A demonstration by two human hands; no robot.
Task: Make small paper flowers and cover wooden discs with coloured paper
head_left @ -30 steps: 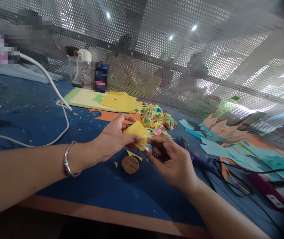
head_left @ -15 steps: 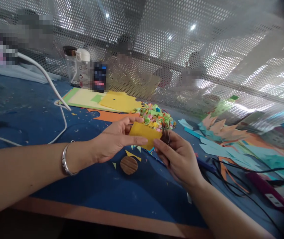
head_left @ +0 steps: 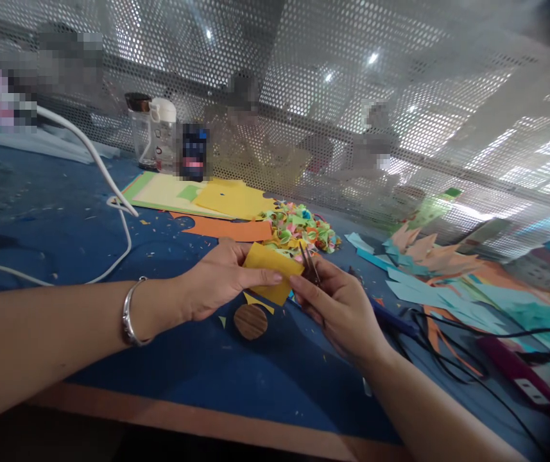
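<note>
A small piece of yellow paper (head_left: 266, 266) is pinched between the thumb and fingers of my left hand (head_left: 221, 277). My right hand (head_left: 339, 298) is closed around small dark scissors (head_left: 309, 263), whose slim pointed blades stick up a little apart; the handles are hidden in the hand. The right thumb tip touches the paper's right edge. Below the paper, a round wood-grained disc (head_left: 250, 322) lies on the blue table, with a thin yellow offcut (head_left: 259, 301) beside it.
Behind the hands rises a pile of colourful paper curls (head_left: 301, 224). Orange paper (head_left: 226, 228) and yellow sheets (head_left: 236, 197) lie left of it. Light-blue paper strips (head_left: 438, 292), black cables (head_left: 448, 346) and a purple power strip (head_left: 515, 372) are at right. Bottles (head_left: 163, 138) stand at the back.
Both hands have shifted slightly left and down with the paper. The paper has tilted, and the scissors now lean left with their blades showing more apart.
</note>
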